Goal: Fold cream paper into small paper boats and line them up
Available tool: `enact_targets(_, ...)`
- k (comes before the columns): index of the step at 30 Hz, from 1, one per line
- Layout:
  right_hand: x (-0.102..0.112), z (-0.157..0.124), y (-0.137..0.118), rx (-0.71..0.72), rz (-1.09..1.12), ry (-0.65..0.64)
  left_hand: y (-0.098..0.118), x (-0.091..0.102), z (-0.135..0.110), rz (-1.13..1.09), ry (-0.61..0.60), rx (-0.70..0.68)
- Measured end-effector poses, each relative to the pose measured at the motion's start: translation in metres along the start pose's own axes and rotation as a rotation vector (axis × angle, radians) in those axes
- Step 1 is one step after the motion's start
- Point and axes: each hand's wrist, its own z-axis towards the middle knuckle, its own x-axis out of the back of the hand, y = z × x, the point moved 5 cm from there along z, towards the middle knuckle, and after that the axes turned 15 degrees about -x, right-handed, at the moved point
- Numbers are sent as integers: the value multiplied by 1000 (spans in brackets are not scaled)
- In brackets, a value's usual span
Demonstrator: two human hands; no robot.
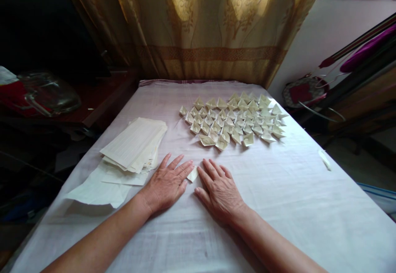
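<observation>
My left hand [167, 183] lies flat on the white cloth [278, 198] with its fingers stretched out. My right hand [218, 190] lies flat beside it, fingers also spread. Between the two sets of fingertips a small folded piece of paper [192, 174] shows, mostly hidden under the fingers that press on it. Farther away on the cloth sit several small folded paper boats [235, 120] packed in rows. A stack of lined paper sheets [133, 144] lies to the left of my left hand.
Loose sheets [99, 188] spread under and before the stack. A scrap of paper [324, 159] lies near the right edge. A patterned curtain [198, 25] hangs behind the table. A glass jug [49, 93] stands on a dark surface at left.
</observation>
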Motion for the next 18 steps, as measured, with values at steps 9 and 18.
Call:
enact_targets(9, 3, 7, -4, 27, -31, -45, 2, 4, 3, 55, 35, -6)
enact_targets(18, 0, 4, -2, -30, -1, -12, -2, 4, -3, 52, 6, -10)
